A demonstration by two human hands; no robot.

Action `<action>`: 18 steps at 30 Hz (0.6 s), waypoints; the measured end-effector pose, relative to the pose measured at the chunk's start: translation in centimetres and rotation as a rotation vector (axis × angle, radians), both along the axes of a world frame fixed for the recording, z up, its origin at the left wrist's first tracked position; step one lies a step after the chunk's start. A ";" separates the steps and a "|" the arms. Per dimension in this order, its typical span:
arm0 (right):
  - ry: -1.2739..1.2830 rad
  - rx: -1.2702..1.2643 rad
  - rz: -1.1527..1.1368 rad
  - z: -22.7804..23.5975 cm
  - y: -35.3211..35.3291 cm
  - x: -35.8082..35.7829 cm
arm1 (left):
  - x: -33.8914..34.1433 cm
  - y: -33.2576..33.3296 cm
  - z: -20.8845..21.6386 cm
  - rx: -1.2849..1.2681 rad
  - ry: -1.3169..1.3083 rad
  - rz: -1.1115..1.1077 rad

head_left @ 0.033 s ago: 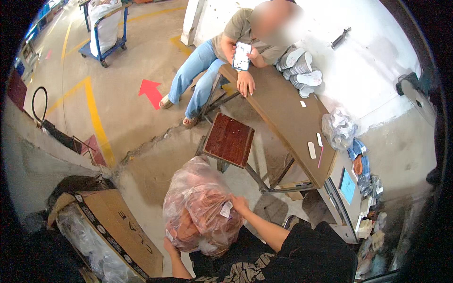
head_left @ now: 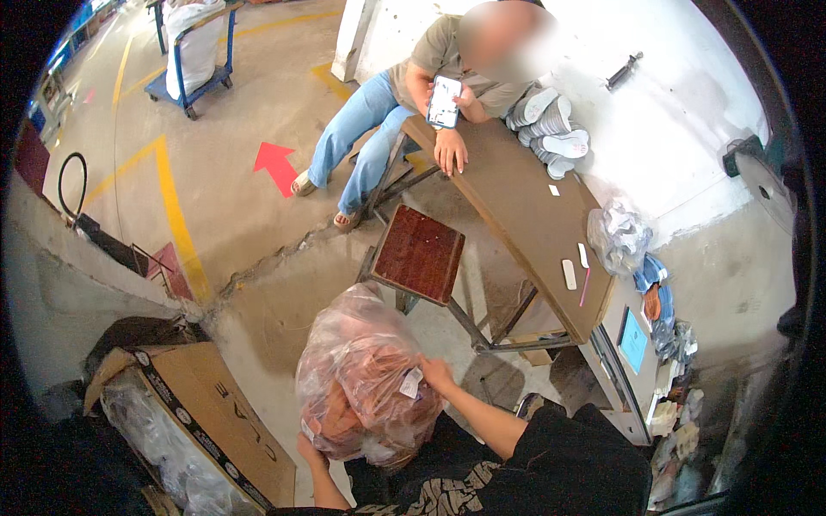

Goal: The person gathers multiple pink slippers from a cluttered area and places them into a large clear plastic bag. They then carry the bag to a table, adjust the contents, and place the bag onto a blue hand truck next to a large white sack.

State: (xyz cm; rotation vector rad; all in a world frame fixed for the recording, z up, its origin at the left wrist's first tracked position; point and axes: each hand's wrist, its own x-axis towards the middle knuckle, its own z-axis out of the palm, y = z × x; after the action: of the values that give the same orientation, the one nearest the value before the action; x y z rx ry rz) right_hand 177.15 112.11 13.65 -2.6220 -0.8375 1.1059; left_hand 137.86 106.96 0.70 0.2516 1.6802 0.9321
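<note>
A big clear plastic bag (head_left: 357, 370) stuffed with orange-brown pieces stands upright in front of my body. My right hand (head_left: 437, 377) is closed on the bag's right side, beside a small white label (head_left: 411, 382) seen there. Low on the bag's left side, my left hand (head_left: 311, 452) grips the plastic, its fingertips partly hidden behind the bag. What exactly the orange-brown pieces are cannot be made out through the film.
A wooden-topped stool (head_left: 419, 254) stands just beyond the bag. To the right runs a brown table (head_left: 525, 206) with stacked grey-white insoles (head_left: 551, 138); a seated person (head_left: 379, 103) there holds a phone. An open cardboard box (head_left: 215, 413) of plastic-wrapped goods sits at left.
</note>
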 end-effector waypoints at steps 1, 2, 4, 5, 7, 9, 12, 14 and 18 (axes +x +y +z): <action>-0.037 0.005 0.037 0.1 0.1 -0.6 | -0.2 -0.4 0.1 -0.015 0.024 -0.019; -0.064 -0.030 0.077 0.3 0.5 -1.1 | -0.3 -0.5 0.2 -0.002 0.024 -0.026; -0.121 0.004 0.153 0.4 1.9 -1.7 | -0.4 -0.6 0.3 -0.034 0.093 -0.055; -0.165 0.016 0.182 0.5 2.4 -2.2 | -0.5 -0.8 0.3 0.000 -0.003 0.019; -0.148 0.017 0.208 0.7 3.8 -3.0 | -0.6 -0.9 0.4 0.009 -0.202 0.171; -0.139 0.009 0.232 1.0 5.4 -3.8 | -0.4 -1.0 0.7 0.078 -0.243 0.156; -0.109 -0.012 0.268 1.6 8.5 -4.3 | 0.6 -1.0 1.8 0.089 -0.302 0.251; -0.099 0.036 0.311 1.9 11.3 -4.2 | 2.2 -0.8 3.1 0.083 -0.328 0.266; -0.071 0.077 0.433 2.4 17.9 -2.4 | 6.1 -0.3 6.1 0.039 -0.375 0.141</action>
State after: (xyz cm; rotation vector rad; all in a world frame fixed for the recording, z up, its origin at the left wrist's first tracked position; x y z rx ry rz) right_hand 174.74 130.04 16.04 -2.4919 -1.4827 1.0467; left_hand 143.99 106.69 6.85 -0.0183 1.3472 1.0456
